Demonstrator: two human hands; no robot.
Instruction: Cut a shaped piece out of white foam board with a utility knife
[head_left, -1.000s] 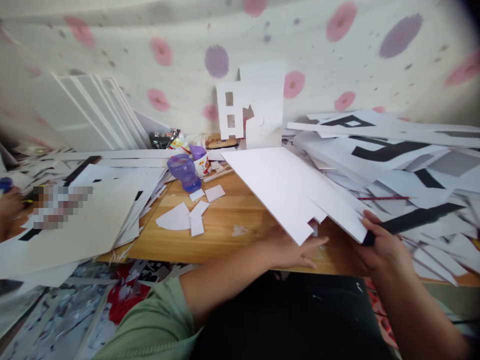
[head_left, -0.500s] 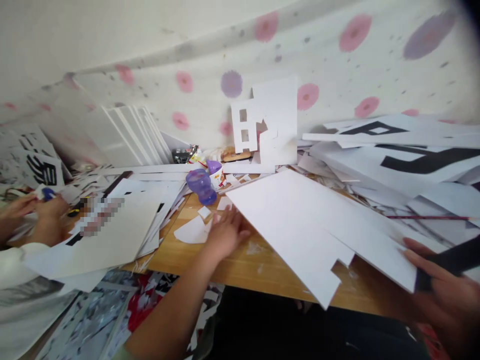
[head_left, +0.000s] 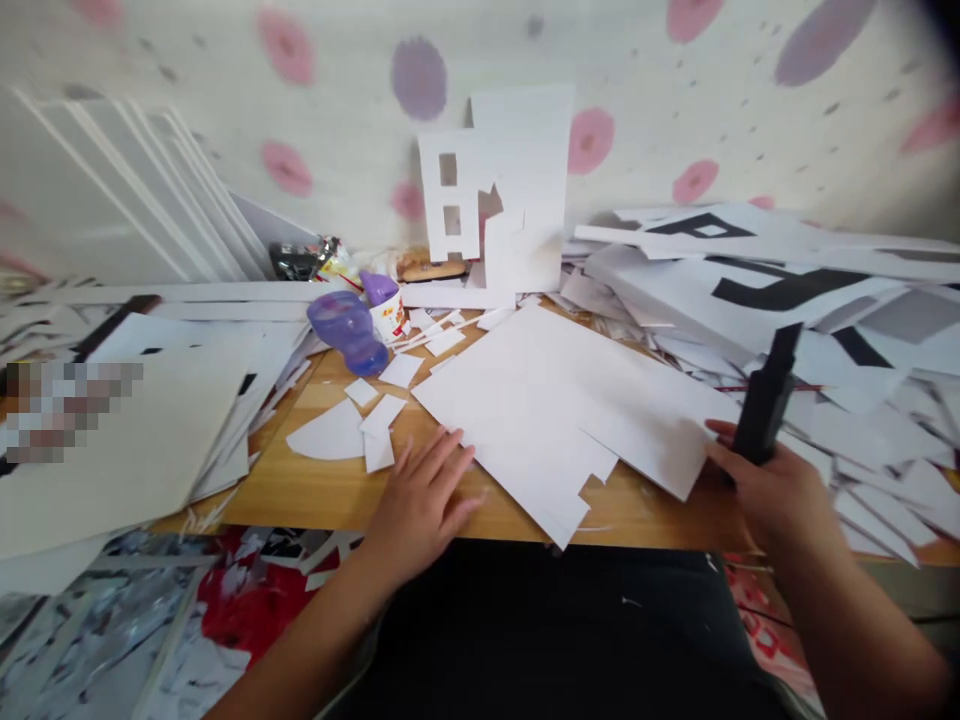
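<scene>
White boards (head_left: 517, 390), at least two overlapping, lie on the wooden table between my hands; the near corner has a small stepped notch. My left hand (head_left: 420, 495) rests palm down with fingers apart, its fingertips at the left edge of the boards. In my right hand (head_left: 787, 490) is a black tool (head_left: 766, 395) shaped like a utility knife, held upright with its narrow end pointing up. Whether a blade shows, I cannot tell. The thumb and fingers of that hand are at the right corner of the boards.
White scraps (head_left: 330, 432) lie left of my left hand. Behind them are a purple translucent container (head_left: 349, 330) and a small cup (head_left: 388, 315). Cut-out boards (head_left: 525, 190) lean on the wall. Lettered sheets (head_left: 795, 285) pile up right; more boards (head_left: 150, 440) lie left.
My view has shifted and moved nearer the table. The black tool in my right hand has swung upright. The other person's hands at the left are out of view.
</scene>
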